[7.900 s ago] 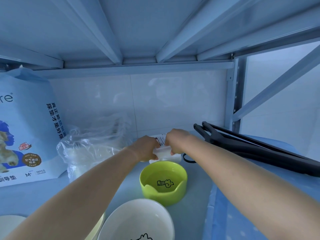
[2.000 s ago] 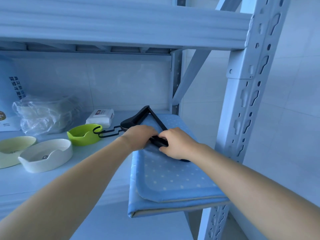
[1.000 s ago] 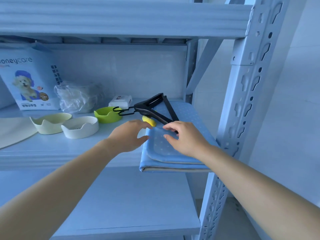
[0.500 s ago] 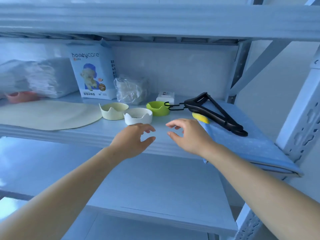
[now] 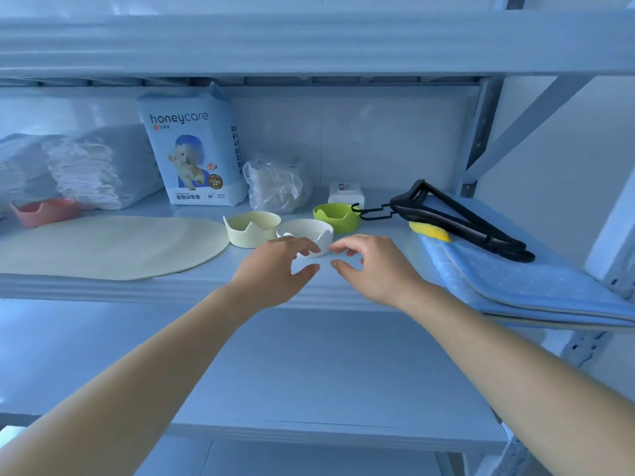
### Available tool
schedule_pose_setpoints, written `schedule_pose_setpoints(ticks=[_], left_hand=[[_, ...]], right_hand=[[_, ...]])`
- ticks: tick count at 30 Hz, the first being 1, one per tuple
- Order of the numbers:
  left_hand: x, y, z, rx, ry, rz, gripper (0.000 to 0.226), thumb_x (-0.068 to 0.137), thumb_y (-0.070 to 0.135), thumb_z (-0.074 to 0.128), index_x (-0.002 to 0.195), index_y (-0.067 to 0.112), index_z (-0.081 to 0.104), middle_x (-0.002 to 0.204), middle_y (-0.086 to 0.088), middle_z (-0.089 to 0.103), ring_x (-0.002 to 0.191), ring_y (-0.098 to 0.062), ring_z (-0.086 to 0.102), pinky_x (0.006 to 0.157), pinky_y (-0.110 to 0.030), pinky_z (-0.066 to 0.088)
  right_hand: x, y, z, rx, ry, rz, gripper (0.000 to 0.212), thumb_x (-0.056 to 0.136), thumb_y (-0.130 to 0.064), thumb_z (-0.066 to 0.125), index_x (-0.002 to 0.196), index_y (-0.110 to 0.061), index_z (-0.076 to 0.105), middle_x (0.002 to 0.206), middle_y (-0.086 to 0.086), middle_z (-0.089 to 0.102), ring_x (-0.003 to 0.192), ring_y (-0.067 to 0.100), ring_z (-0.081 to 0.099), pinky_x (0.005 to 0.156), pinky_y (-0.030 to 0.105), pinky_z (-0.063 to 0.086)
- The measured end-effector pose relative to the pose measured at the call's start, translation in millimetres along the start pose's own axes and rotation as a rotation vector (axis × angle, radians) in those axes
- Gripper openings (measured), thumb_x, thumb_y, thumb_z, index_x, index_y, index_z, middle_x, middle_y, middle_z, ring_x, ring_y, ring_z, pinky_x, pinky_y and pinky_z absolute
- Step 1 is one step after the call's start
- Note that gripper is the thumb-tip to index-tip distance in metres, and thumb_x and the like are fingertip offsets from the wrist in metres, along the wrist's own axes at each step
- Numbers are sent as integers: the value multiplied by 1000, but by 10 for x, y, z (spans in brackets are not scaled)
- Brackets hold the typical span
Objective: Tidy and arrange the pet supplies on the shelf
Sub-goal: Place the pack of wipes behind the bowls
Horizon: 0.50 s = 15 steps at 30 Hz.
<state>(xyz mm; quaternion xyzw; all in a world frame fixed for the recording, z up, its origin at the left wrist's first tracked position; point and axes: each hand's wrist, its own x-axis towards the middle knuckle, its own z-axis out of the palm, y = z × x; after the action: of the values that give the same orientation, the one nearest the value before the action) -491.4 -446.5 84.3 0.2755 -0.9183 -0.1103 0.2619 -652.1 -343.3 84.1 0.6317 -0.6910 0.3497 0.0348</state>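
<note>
Both hands hover at the front edge of the shelf [image 5: 171, 286], empty, fingers loosely curved and parted from the thumbs. The left hand [image 5: 275, 269] and right hand [image 5: 371, 269] sit close together with a small gap between their fingertips. The left fingertips overlap the white bowl [image 5: 309, 231]; whether they touch it cannot be told.

Take the white bowl as the dial's centre, with 12 toward the back wall. It stands near the front lip. The cream bowl [image 5: 252, 228] is just beside it at 9 o'clock and the green bowl [image 5: 335, 216] just beside it at 1. There is bare board from 3 to 5 o'clock, between the bowls and the blue dotted mat [image 5: 515, 283], whose front corner overhangs the shelf edge. At 9 o'clock, past the cream bowl, the round cream mat [image 5: 103, 245] reaches almost to the front lip. The pink bowl [image 5: 44, 211] stands behind that mat at the far left. The lower shelf [image 5: 309, 372] lies bare beneath the forearms.

Counted, there are four bowls and two mats. One honeycare pack [image 5: 192, 149] stands upright at 11 o'clock against the wall. One crumpled plastic bag [image 5: 275, 187] sits at 12 and one small white box [image 5: 345, 193] at 1, behind the green bowl. One yellow thing [image 5: 429, 231] is tucked under the black hangers [image 5: 457, 218] at 3. The hangers lie bunched on the blue mat with their hooks toward the green bowl; how many they are cannot be told. Stacked white pads [image 5: 79, 166] fill the back left at 10.
</note>
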Motion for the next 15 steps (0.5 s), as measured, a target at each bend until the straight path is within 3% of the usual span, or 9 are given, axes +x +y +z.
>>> schedule_pose_setpoints(ticks=[7, 15], left_hand=[[333, 249, 297, -2, 1, 66, 27, 87, 40, 57, 113, 32, 58, 107, 13, 60, 97, -10, 56, 81, -32, 49], [497, 325, 436, 39, 148, -29, 23, 87, 35, 58, 109, 29, 63, 109, 11, 62, 90, -11, 56, 77, -31, 48]], right_hand=[[-38, 348, -211, -63, 12, 59, 25, 87, -27, 61, 110, -20, 65, 107, -6, 66, 98, 13, 57, 82, 22, 41], [259, 662, -354, -83, -40, -62, 25, 88, -29, 59, 111, -22, 64, 112, -8, 65, 103, 14, 56, 87, 26, 41]])
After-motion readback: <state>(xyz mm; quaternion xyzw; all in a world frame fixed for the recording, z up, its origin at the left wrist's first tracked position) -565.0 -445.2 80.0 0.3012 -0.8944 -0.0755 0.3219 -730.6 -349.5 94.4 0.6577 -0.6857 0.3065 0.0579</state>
